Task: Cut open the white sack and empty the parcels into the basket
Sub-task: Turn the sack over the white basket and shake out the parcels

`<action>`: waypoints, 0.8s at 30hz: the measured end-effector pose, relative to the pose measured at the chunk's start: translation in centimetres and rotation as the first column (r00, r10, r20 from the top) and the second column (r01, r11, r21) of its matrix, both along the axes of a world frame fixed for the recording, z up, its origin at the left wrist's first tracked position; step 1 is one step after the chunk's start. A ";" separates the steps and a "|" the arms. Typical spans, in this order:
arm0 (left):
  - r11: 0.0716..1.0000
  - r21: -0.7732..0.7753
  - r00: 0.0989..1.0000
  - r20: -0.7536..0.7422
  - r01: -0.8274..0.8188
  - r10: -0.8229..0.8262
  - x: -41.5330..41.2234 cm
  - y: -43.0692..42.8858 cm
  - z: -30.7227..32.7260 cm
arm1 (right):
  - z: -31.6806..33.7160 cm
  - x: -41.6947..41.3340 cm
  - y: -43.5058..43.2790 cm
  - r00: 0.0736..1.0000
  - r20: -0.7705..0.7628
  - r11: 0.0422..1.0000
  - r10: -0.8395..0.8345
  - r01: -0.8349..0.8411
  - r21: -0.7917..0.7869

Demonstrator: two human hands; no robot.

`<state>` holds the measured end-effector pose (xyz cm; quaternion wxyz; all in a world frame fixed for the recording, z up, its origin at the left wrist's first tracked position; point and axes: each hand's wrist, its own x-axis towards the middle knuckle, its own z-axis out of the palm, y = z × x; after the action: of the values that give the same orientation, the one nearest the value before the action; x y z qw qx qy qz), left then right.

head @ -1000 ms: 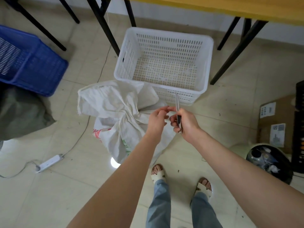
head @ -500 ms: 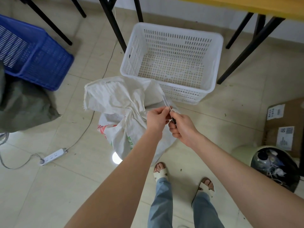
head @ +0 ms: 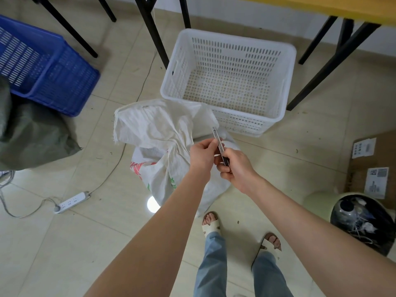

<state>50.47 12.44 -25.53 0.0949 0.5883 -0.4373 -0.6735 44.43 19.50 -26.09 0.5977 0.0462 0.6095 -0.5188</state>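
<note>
A crumpled white woven sack [head: 158, 136] with red and green print stands on the floor tiles in front of my feet, its top bunched. Behind it sits a white perforated basket [head: 287, 61] with nothing inside. My right hand [head: 234, 166] grips the handle of a slim utility knife [head: 217, 139] whose blade end points up and away. My left hand [head: 203, 156] pinches the knife's upper part with its fingertips, just right of the sack's gathered neck. No parcels are visible; the sack hides its contents.
A blue crate [head: 42, 65] and a dark green sack [head: 32, 133] lie at left. A power strip [head: 71, 202] with cable crosses the floor. Black table legs [head: 152, 31] flank the basket. A cardboard box [head: 372, 163] and a bin [head: 362, 221] stand at right.
The knife tilted from upright to leaning left, and my left hand closed its fingertips onto it. Both hands shifted slightly toward the sack's neck.
</note>
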 end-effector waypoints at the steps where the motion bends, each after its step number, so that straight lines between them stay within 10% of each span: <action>1: 1.000 -0.003 1.000 0.003 0.001 -0.001 0.1 -0.1 0.0 | -0.1 0.0 -0.1 1.000 0.014 1.000 -0.002 0.002 -0.003; 5: 0.998 -0.062 0.999 0.022 0.032 -0.031 1.0 -0.6 -0.6 | -1.0 0.5 -0.9 0.999 -0.036 1.000 0.021 -0.020 0.022; 10: 0.880 -0.450 0.870 0.483 0.155 0.094 5.5 -3.8 -2.8 | -4.4 -0.8 -2.8 0.949 -0.308 0.966 0.070 0.012 0.259; 13: 0.900 -0.323 0.728 0.686 0.293 0.009 8.6 -6.1 -5.3 | -6.7 -0.8 -5.7 0.853 -0.481 0.957 0.205 -0.071 0.283; 19: 0.994 -0.106 0.960 0.275 -0.017 0.046 9.0 -10.7 -7.7 | -9.2 2.4 -12.5 0.930 -0.212 0.951 0.301 -0.274 0.145; 24: 0.982 -0.125 0.988 -0.050 0.141 -0.148 8.0 -12.0 -6.7 | -9.3 2.3 -11.8 0.999 0.036 0.999 -0.031 0.033 -0.038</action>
<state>58.51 0.48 -32.27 0.0942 0.5278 -0.5161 -0.6679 46.71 7.75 -35.35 0.6006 0.0534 0.5879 -0.5392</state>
